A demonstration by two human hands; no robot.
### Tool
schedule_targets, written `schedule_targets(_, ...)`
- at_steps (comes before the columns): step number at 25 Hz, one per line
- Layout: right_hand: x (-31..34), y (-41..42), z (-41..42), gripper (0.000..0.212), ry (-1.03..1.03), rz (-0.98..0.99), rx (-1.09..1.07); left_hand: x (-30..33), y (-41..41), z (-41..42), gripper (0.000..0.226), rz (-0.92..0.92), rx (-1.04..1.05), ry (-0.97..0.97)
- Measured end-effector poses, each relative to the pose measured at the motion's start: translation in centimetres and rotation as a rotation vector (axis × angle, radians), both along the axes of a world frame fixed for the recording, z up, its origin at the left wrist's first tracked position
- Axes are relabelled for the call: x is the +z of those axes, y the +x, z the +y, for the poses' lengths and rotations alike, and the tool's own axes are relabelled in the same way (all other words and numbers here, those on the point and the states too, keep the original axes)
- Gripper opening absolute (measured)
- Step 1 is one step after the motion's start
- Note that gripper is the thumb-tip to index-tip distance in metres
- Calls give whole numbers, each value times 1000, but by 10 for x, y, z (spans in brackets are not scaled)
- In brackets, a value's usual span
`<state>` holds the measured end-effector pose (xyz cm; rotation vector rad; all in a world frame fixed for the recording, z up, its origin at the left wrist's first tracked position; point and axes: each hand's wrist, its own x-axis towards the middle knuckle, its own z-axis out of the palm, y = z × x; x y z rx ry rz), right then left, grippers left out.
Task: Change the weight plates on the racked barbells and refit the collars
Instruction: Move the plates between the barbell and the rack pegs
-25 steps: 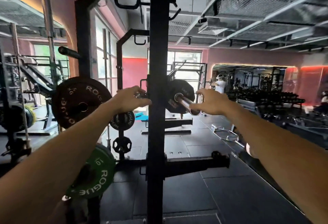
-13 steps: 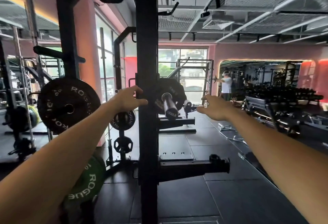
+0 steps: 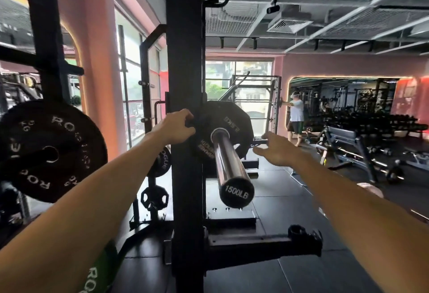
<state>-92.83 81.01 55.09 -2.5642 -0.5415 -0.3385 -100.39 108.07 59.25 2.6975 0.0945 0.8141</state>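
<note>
A chrome barbell sleeve [image 3: 228,165] points toward me from the black rack upright [image 3: 184,60], its end cap marked 1500LB. One black plate [image 3: 234,125] sits far in on the sleeve, against the rack. My left hand [image 3: 175,127] reaches round the left of the upright, and its curled fingers grip the plate's left edge. My right hand [image 3: 276,148] hovers to the right of the plate with fingers spread, holding nothing. No collar shows on the sleeve.
A large black Rogue plate [image 3: 51,151] hangs on a storage peg at left, with smaller plates [image 3: 154,198] and a green plate [image 3: 102,267] lower down. A safety arm [image 3: 264,244] juts out low. A person [image 3: 296,116] stands by the far rack; benches and dumbbells stand at right.
I have come closer to the bar, and the sleeve now points nearly straight at me. My left hand has closed on the plate's edge; my right hand stays off the plate.
</note>
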Motion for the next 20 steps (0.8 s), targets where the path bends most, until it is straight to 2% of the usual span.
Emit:
schedule_targets(3,-9,41,31,49,44,-8,15,2,46,9,49,15,1,21)
schedule_targets(7,-25,88,61,51,129,13,-30,-2,94,11,52,4,19,92)
schedule_targets(12,-24,114,72,70,161,-5,-44,-4,115,5,40,-58,92,227)
schedule_targets(16,-12,122,60,65,86,-51,5,-8,114,3,54,14,133,111)
schedule_targets(20,-7,122,68,51,170,-124,-44,-12,111,9,49,84,155,-13)
